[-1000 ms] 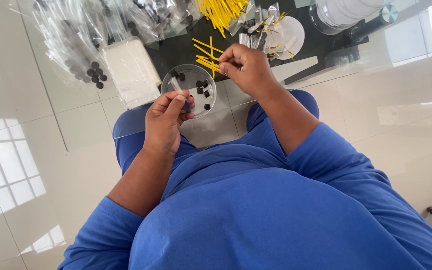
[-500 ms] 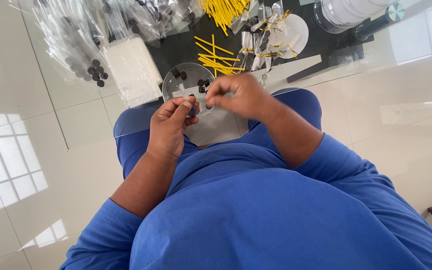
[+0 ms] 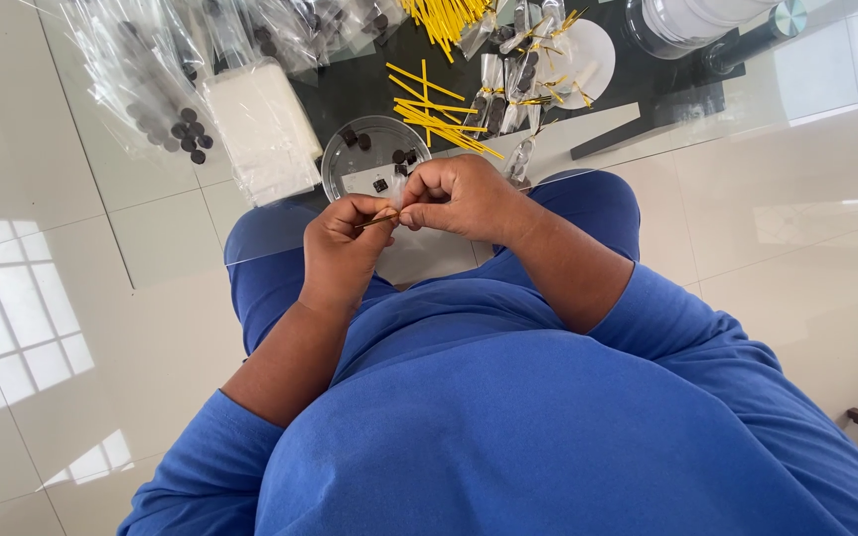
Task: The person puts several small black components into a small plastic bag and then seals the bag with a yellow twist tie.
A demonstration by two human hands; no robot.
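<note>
Both hands (image 3: 404, 213) now off the dish (image 3: 369, 149)

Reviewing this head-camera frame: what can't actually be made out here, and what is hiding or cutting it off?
- Head view: the small clear packet pinched between the left hand and right hand; the fingers cover its contents.
- The gold twist tie: only a short stretch shows; its ends sit inside the grip.
- The white stack at top right: cut by the frame edge.
- The dark pieces in the round clear dish: too small to identify.
</note>
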